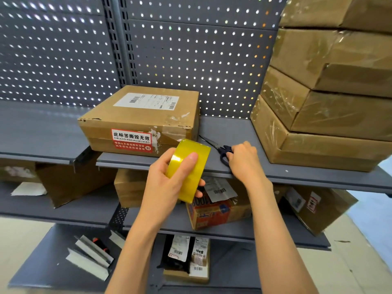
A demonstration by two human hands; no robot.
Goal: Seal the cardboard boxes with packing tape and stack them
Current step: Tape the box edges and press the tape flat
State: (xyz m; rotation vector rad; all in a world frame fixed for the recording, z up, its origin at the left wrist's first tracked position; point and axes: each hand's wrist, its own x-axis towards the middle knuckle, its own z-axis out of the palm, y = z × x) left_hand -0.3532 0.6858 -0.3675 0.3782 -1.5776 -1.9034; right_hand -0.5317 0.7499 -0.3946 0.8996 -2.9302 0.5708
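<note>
Gripping the yellow roll of packing tape (188, 170) in your left hand (167, 183), your right hand (244, 158) curls onto the dark-handled scissors (220, 148) at the grey metal shelf's (297, 177) front edge. You're tooling up; next, tape the labelled brown cardboard box (140, 119) standing just behind.

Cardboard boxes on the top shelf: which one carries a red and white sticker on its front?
The lone flat box at the shelf's middle, behind the tape roll. Its front bears the sticker; the boxes stacked at right show only plain cardboard under clear tape.
</note>
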